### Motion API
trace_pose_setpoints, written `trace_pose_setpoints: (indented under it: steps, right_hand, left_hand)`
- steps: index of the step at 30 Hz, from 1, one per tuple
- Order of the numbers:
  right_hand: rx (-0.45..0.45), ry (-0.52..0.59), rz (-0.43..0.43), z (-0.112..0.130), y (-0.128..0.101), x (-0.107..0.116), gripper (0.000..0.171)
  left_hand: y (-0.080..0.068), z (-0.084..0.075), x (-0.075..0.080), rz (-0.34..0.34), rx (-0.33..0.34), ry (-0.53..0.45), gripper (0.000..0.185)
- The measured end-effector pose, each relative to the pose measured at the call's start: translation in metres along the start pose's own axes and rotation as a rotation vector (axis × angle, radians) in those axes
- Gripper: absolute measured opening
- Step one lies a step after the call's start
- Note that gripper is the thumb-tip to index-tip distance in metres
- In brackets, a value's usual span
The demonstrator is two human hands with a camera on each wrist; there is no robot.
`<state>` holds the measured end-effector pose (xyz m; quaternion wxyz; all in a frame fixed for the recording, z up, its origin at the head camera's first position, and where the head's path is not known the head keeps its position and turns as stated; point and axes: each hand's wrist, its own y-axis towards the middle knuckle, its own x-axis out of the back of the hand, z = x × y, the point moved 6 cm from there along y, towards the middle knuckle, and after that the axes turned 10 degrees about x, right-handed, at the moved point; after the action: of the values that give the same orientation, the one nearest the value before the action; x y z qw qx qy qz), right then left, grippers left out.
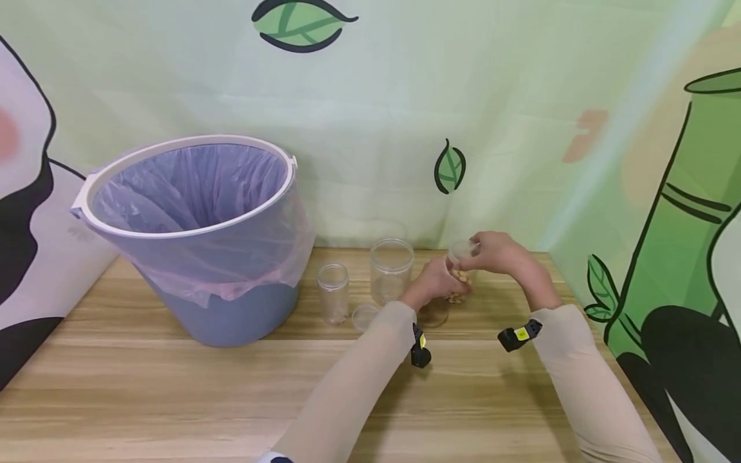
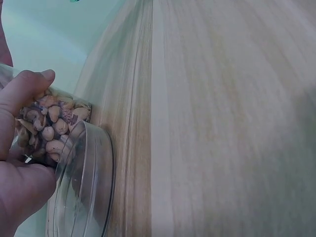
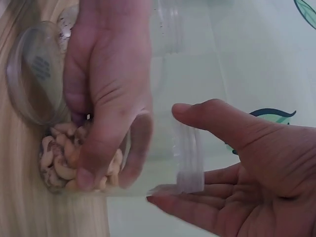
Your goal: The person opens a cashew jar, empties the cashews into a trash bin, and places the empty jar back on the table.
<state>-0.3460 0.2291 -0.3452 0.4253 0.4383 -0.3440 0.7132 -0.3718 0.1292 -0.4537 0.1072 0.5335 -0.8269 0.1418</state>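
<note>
A clear plastic jar of cashew nuts stands tilted near the back of the wooden table. My left hand wraps round its body; the left wrist view shows the fingers over the nuts. My right hand grips the jar's clear lid from above. In the right wrist view its thumb and fingers pinch the lid's ribbed rim, while the left hand holds the jar.
A loose clear lid lies on the table by the jar, also seen in the wrist views. Two empty clear jars and another lid stand left of it. A lined bucket fills the back left.
</note>
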Motion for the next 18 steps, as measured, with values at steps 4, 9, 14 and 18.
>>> trace_pose_setpoints:
  steps: [4, 9, 14, 18]
  right_hand:
    - [-0.022, 0.008, 0.017, 0.008, 0.003, -0.002, 0.077]
    - [-0.108, -0.066, -0.047, 0.020, 0.011, -0.008, 0.073]
    - [-0.105, -0.072, -0.077, 0.019, 0.012, -0.008, 0.057]
    - [-0.050, -0.022, -0.045, 0.014, 0.010, -0.006, 0.065]
  left_hand:
    - [0.001, 0.002, -0.001, -0.007, 0.029, 0.002, 0.050]
    - [0.001, 0.003, -0.001, -0.025, 0.074, -0.029, 0.049]
    - [-0.002, 0.003, -0.001, -0.031, 0.095, -0.062, 0.057]
    - [-0.001, 0.001, -0.002, -0.019, 0.069, -0.029, 0.058]
